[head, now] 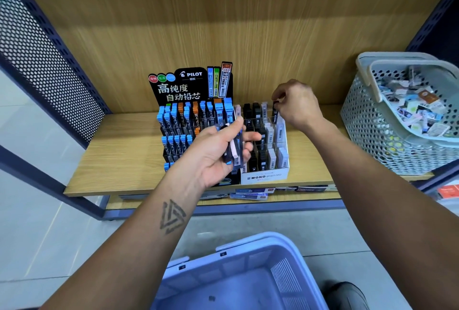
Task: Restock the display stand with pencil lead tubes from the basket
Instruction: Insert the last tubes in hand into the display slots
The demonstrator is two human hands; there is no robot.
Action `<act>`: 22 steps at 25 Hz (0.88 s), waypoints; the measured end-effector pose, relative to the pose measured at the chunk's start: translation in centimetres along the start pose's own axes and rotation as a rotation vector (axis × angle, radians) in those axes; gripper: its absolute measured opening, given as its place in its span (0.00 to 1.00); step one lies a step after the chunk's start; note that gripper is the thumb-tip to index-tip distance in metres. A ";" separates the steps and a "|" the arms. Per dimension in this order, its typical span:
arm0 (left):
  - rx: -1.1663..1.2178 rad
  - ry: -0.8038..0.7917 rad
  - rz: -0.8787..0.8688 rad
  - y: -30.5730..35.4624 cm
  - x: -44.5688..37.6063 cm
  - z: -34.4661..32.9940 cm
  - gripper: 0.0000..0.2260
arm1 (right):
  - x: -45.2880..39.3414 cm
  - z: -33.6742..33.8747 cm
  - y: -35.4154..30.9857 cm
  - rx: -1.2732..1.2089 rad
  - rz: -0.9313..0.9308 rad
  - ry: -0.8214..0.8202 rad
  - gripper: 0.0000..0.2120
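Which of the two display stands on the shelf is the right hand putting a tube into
The white Mono graph stand, right of the black Pilot stand. The right hand pinches a dark lead tube over its back row.

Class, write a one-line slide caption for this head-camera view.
Right hand slots a black tube into the Mono stand; left hand holds spare tubes.

Bare forearms, no sleeves — a triangular line tattoo (pixel 172 216) marks the left forearm (pixel 139 242).
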State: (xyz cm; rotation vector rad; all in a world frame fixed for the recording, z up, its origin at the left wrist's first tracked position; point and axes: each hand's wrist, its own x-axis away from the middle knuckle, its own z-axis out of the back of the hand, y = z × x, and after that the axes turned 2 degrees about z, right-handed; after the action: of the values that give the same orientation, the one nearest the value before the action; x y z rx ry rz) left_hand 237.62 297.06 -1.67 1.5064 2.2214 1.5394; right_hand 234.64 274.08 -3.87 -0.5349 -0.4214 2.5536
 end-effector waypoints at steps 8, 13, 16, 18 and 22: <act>-0.069 -0.059 0.045 -0.9 1.6 0.3 0.16 | 6.2 4.7 -5.7 -0.820 -0.054 -0.550 0.07; -0.109 -0.114 0.064 -1.3 2.7 0.4 0.18 | 7.7 4.9 -5.8 -0.990 -0.065 -0.579 0.10; -0.132 -0.107 0.067 -1.2 3.0 0.6 0.17 | 7.9 5.1 -5.3 -1.146 -0.116 -0.576 0.06; -0.135 -0.096 0.054 -1.0 3.1 0.8 0.13 | 7.8 5.6 -4.8 -1.253 -0.202 -0.522 0.02; -0.225 -0.038 -0.016 -1.0 3.1 1.2 0.02 | 7.5 6.0 -4.6 -1.270 -0.270 -0.446 0.03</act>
State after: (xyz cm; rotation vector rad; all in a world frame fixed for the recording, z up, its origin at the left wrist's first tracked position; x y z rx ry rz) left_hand 235.93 300.05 -1.60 1.4357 1.9580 1.6748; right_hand 227.84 280.70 0.95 -0.2409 -2.1242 1.8370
